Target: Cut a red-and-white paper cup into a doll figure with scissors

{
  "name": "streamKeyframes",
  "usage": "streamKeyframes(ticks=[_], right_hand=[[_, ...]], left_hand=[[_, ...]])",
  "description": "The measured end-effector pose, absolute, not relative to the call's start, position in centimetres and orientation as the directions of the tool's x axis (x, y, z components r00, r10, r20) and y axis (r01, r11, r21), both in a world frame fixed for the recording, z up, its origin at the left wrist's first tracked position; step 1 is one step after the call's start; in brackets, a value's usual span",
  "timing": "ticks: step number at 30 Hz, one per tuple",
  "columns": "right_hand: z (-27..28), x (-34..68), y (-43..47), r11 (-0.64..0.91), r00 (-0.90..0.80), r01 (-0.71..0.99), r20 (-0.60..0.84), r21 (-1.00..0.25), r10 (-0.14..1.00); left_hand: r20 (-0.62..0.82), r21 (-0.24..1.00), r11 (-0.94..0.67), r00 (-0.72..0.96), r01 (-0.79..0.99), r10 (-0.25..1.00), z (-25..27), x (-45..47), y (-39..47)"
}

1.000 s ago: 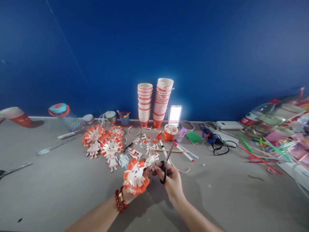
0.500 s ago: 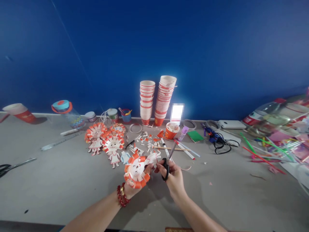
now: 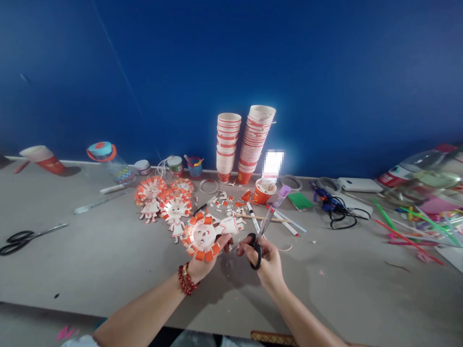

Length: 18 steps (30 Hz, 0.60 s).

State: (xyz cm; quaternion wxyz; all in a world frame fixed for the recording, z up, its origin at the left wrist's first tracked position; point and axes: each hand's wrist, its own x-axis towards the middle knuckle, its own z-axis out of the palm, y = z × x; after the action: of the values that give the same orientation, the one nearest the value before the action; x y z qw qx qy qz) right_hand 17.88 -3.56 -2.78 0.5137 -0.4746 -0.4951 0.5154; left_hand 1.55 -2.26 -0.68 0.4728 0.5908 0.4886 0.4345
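Note:
My left hand (image 3: pixel 206 262) is closed around a paper doll (image 3: pixel 203 236) with a drawn face, a curled orange-and-white fringe and a white dress that points right. Black-handled scissors (image 3: pixel 258 246) hang on the fingers of my right hand (image 3: pixel 265 262), blades upward and away. The thumb and index finger of that hand are pinched close together; whether a scrap is between them is too small to tell. A small gap separates the two hands. Several similar paper dolls (image 3: pixel 175 208) lie just beyond my left hand, and white and orange paper scraps (image 3: pixel 227 202) are scattered ahead.
Two tall stacks of paper cups (image 3: pixel 228 149) stand by the blue wall. A bright, blurred-out light rises from an orange cup (image 3: pixel 263 193). Another pair of scissors (image 3: pixel 21 241) lies far left. At right are a glue gun (image 3: pixel 325 202), bottles (image 3: pixel 408 173) and coloured straws (image 3: pixel 394 226).
My hands have moved slightly apart, and the doll's dress now shows more fully. The scissors stay in my right hand. The whole view has shifted a little.

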Motion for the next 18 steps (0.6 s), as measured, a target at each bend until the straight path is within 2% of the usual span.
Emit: streamKeyframes(ticks=[10,18], right_hand=[[-2.25,17.7,-3.47,0.016,-0.028,0.029,0.015,-0.999,1.0],[-2.57,17.43,-3.37,-0.008,0.033,-0.018,-0.008,-1.0,0.999]], left_hand=[[0.022,0.98,-0.067,0.23,0.189,0.973,-0.93,1.45,-2.31],[0.031,0.979,-0.078,0.242,0.188,0.97,-0.98,1.81,-2.27]])
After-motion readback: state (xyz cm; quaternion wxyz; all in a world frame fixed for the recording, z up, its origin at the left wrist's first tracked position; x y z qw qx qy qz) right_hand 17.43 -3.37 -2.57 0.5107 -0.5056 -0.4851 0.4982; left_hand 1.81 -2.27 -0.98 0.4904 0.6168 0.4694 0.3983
